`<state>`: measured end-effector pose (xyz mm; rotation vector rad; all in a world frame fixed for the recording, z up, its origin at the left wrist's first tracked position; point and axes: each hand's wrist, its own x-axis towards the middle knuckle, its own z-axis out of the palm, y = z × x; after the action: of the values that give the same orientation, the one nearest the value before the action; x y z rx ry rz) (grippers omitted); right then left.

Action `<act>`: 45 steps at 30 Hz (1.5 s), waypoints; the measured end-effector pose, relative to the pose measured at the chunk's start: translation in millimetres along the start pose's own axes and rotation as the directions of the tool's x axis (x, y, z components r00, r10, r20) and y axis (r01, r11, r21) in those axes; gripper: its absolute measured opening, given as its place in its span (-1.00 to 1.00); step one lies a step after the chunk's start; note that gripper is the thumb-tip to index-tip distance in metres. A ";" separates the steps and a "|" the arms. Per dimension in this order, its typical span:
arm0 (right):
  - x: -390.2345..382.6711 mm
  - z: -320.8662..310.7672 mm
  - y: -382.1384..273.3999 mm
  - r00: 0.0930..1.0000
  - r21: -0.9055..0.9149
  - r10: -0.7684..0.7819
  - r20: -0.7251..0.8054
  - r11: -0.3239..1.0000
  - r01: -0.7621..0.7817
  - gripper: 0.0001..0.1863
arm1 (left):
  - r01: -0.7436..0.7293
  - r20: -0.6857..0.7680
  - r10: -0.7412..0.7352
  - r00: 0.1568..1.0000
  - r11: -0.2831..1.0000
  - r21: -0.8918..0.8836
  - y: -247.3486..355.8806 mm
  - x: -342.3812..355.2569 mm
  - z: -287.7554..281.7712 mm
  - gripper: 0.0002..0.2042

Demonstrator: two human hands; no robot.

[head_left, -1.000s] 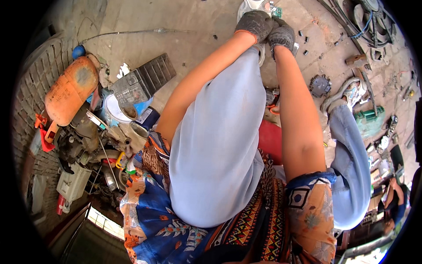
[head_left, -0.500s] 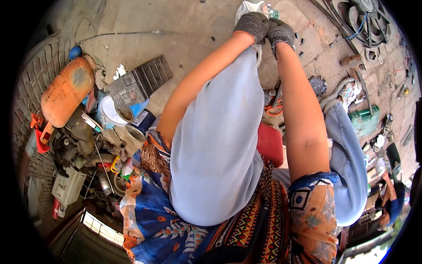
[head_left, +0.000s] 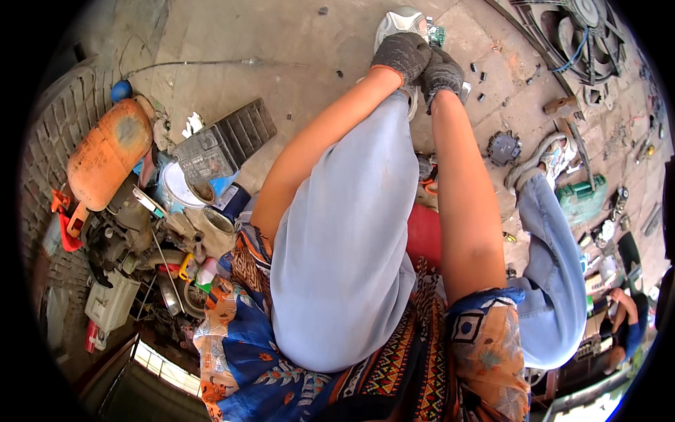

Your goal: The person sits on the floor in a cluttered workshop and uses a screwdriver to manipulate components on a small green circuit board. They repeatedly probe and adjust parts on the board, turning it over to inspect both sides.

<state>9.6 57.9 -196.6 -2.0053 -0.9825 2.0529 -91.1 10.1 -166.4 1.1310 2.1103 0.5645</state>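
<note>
My left hand (head_left: 401, 56), in a dark grey knitted glove with an orange cuff, is curled closed against the toe of my white shoe (head_left: 398, 24). My right hand (head_left: 441, 74), gloved alike, is closed right beside it, the two touching. A green circuit board (head_left: 437, 35) sticks out just past the fingers, next to the shoe. Which hand grips it is hidden. Some shiny metal piece (head_left: 465, 91) shows at the outer edge of my right hand; its kind is unclear.
Small black parts (head_left: 482, 77) lie right of my hands. Further right are a dark round component (head_left: 504, 148), a hammer (head_left: 564, 107), a fan assembly (head_left: 583, 32) and a green case (head_left: 582, 199). At left stand an orange tank (head_left: 109, 155) and a black plastic tray (head_left: 242, 126). Another person (head_left: 628, 320) sits far right.
My right hand and forearm have shifted left and slightly down. My left hand has moved slightly down. The metal piece beside my right hand has come into sight.
</note>
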 end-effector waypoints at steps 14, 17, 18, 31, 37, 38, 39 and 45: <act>71.3 -12.7 37.5 0.927 -0.727 -0.269 0.260 0.577 0.371 -0.59 | 0.036 0.004 -0.036 0.999 0.998 -0.057 2.3 0.4 -1.0 -0.67; 44.8 -3.0 12.8 0.953 -0.686 -0.293 0.081 0.677 0.267 -0.59 | 0.039 -0.005 -0.039 0.999 0.999 -0.038 1.8 5.5 0.1 -0.67; 32.2 0.0 1.4 0.974 -0.571 -0.227 -0.025 0.803 0.172 -0.59 | 0.044 0.000 -0.044 0.999 0.999 -0.022 0.4 5.9 2.5 -0.66; 37.8 -9.7 7.6 0.966 -0.662 -0.251 0.069 0.712 0.233 -0.58 | -0.055 0.020 0.055 0.998 0.998 0.022 -3.3 6.2 -1.5 -0.71; 38.8 -7.8 -0.6 0.925 -0.932 -0.261 0.278 0.161 0.325 -0.62 | 0.040 -0.002 -0.040 0.999 0.999 -0.003 2.1 -0.4 2.3 -0.69; 40.5 -6.5 0.1 0.926 -0.920 -0.254 0.278 0.208 0.333 -0.62 | 0.014 -0.023 -0.015 1.000 1.000 -0.018 -4.1 -2.2 5.9 -0.69; 44.8 3.2 -2.9 0.943 -0.872 -0.270 0.193 0.394 0.291 -0.63 | -0.026 -0.056 0.024 0.998 0.999 -0.032 -6.1 6.0 2.0 -0.69; 32.0 3.2 -15.3 0.957 -0.824 -0.271 0.104 0.515 0.235 -0.61 | 0.079 0.024 -0.077 0.997 0.995 -0.068 -3.7 8.1 -1.2 -0.67</act>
<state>-2.6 84.7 -216.4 -1.9832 -2.4345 1.4569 -97.3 14.9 -170.8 1.0072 2.0907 0.5818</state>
